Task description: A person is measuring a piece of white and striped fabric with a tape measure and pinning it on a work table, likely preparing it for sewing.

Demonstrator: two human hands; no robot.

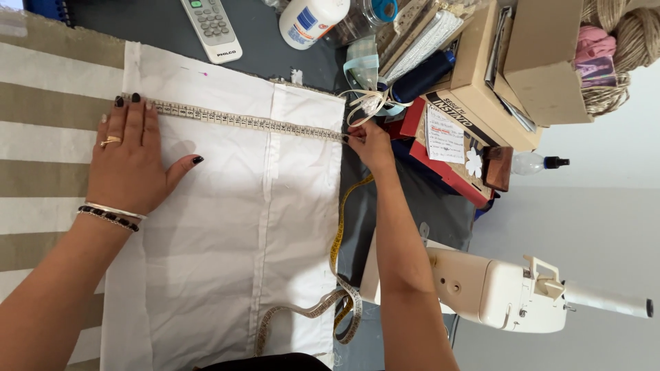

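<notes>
I see the measuring tape (247, 122) pulled straight across the upper part of the white fabric panel (227, 227), its long axis running left to right from my view, roughly square to the panel's centre seam (265, 227). The left hand (130, 161) lies flat and spread on the fabric at the tape's starting end, fingertips pressing that end down near the panel's left edge; nothing is clasped in it, the fingers are simply splayed and bearing down. The right hand (370, 145) sits at the opposite end, right at the panel's right edge, fingers drawn together and pinching the tape taut there. I cannot quite make out whether thumb and forefinger hold the tape alone or nip the fabric edge with it, since the knuckles hide the contact.

So the stretched span lies wholly between the two hands, with each hand owning one end. The slack remainder of the tape drops from the right hand, running down along the panel's right edge and curling in a loop (340, 309) near the bottom, beside a white sewing machine (509, 292). The panel rests on striped cloth (41, 130). A remote control (212, 27), a white bottle (311, 20) and cardboard boxes (509, 69) crowd the far edge of the table.
</notes>
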